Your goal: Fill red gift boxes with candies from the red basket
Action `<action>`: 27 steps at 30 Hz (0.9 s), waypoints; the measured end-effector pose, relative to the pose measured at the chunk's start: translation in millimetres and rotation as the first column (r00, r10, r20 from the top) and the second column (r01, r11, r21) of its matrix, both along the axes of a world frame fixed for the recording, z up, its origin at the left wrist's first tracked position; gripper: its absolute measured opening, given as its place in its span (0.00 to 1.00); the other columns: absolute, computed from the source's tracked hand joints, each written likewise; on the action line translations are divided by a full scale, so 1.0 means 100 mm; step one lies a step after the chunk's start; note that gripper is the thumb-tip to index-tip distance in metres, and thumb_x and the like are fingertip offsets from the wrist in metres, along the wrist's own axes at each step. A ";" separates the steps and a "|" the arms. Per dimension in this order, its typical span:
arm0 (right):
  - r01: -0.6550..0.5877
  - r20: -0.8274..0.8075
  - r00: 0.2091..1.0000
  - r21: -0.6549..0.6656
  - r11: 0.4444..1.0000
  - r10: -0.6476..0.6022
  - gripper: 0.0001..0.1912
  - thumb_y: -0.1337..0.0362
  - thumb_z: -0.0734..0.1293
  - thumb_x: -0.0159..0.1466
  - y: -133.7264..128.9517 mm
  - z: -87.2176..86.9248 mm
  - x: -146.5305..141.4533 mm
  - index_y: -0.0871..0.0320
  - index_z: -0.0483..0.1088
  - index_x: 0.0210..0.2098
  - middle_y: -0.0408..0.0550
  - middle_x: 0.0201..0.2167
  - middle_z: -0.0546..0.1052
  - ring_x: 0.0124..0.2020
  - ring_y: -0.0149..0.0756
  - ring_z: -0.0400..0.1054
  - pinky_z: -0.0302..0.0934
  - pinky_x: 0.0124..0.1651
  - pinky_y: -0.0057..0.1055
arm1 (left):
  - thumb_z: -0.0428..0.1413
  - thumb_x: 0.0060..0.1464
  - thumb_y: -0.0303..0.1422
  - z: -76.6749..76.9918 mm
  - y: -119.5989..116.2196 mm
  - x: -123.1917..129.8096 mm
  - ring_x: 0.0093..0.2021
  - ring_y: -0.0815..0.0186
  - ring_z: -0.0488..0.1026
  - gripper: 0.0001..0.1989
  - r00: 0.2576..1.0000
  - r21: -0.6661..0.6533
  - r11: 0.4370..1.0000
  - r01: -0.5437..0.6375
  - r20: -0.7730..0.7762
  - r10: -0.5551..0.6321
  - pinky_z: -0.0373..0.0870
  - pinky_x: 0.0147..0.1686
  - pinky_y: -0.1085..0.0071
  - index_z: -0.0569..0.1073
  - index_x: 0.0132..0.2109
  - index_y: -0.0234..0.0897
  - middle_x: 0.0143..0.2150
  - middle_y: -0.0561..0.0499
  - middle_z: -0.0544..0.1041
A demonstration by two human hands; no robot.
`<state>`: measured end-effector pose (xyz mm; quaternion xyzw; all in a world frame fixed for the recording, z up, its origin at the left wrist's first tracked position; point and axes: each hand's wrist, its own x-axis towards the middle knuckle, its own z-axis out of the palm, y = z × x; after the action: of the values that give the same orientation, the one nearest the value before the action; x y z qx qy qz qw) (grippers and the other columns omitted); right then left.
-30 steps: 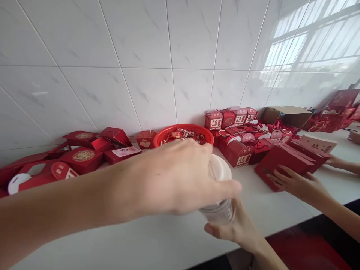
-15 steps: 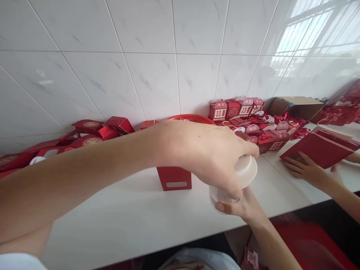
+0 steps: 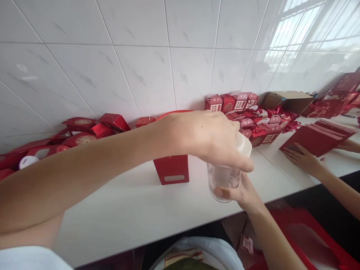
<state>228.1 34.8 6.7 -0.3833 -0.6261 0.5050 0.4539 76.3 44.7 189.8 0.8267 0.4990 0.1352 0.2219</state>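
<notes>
My right hand [image 3: 247,195] is closed around a clear plastic jar [image 3: 223,178] from the near side, its thumb across the front. Reaching over from the left, my left hand [image 3: 208,138] is on the white lid [image 3: 245,145] at the jar's top. Its thumb lies along the near side, while its fingertips are mostly hidden behind the lid. The jar is held above the front part of the white table [image 3: 112,221]. Just left of it stands an upright red box [image 3: 172,168] with a pale label, its top covered by my left forearm.
Small red boxes with pink tops [image 3: 239,103] and red boxes at left [image 3: 84,131] line the tiled wall. Behind my wrist shows a red basket rim [image 3: 176,111]. At right, another person's hand [image 3: 306,161] holds red folded packaging [image 3: 305,140] near a cardboard box [image 3: 289,99].
My left thumb has moved right across the lid's near side, showing more of the jar below. The view has shifted slightly. The other person still holds the red packaging.
</notes>
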 end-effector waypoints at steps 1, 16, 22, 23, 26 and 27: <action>0.003 -0.002 1.000 -0.001 1.000 -0.003 0.23 0.52 0.79 0.47 0.00 0.00 0.01 0.57 0.74 0.37 0.49 0.36 0.79 0.40 0.47 0.73 0.71 0.38 0.37 | 0.65 0.39 0.41 0.01 0.00 0.01 0.45 0.45 0.72 0.14 1.000 -0.002 1.000 -0.005 -0.013 0.005 0.62 0.41 0.63 0.79 0.34 0.41 0.33 0.47 0.73; -0.152 -0.076 0.985 0.011 0.988 0.153 0.34 0.53 0.79 0.46 -0.11 -0.02 0.01 0.56 0.73 0.50 0.53 0.47 0.79 0.48 0.52 0.73 0.71 0.49 0.46 | 0.62 0.44 0.38 0.03 0.01 -0.15 0.47 0.49 0.74 0.13 0.942 0.082 0.956 0.281 0.166 -0.291 0.67 0.41 0.63 0.83 0.39 0.43 0.38 0.47 0.79; -0.142 -0.132 0.982 -0.038 0.989 0.136 0.31 0.54 0.79 0.46 -0.13 -0.10 0.00 0.57 0.75 0.47 0.52 0.43 0.80 0.45 0.49 0.73 0.71 0.46 0.42 | 0.60 0.45 0.43 0.10 -0.07 -0.17 0.48 0.53 0.74 0.24 0.908 -0.095 0.945 0.314 -0.259 -0.328 0.68 0.43 0.66 0.79 0.50 0.45 0.47 0.48 0.79; -0.152 -0.153 0.977 -0.034 0.988 0.146 0.32 0.53 0.79 0.47 -0.13 -0.10 0.00 0.57 0.75 0.49 0.52 0.44 0.80 0.46 0.49 0.73 0.70 0.48 0.42 | 0.61 0.44 0.43 0.12 -0.06 -0.18 0.50 0.53 0.73 0.28 0.883 -0.100 0.932 0.348 -0.298 -0.361 0.68 0.45 0.66 0.76 0.55 0.48 0.50 0.50 0.79; -0.164 -0.161 0.974 -0.032 0.986 0.157 0.33 0.53 0.80 0.47 -0.14 -0.09 -0.01 0.56 0.75 0.50 0.52 0.44 0.80 0.46 0.50 0.73 0.70 0.47 0.42 | 0.58 0.48 0.47 0.13 -0.05 -0.18 0.53 0.51 0.72 0.31 0.874 -0.018 0.943 0.331 -0.371 -0.314 0.68 0.48 0.64 0.73 0.60 0.47 0.53 0.47 0.78; -0.157 -0.157 0.976 -0.031 0.987 0.151 0.33 0.53 0.80 0.47 -0.14 -0.10 -0.01 0.56 0.75 0.50 0.52 0.43 0.80 0.45 0.49 0.73 0.70 0.47 0.41 | 0.56 0.50 0.49 0.13 -0.05 -0.18 0.52 0.51 0.73 0.29 0.881 0.003 0.953 0.302 -0.382 -0.278 0.68 0.47 0.63 0.74 0.58 0.45 0.50 0.46 0.79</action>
<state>227.3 20.4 -3.0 -0.3032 -0.6058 0.5803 0.4521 58.6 39.4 202.7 0.9089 0.3986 -0.0458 0.1136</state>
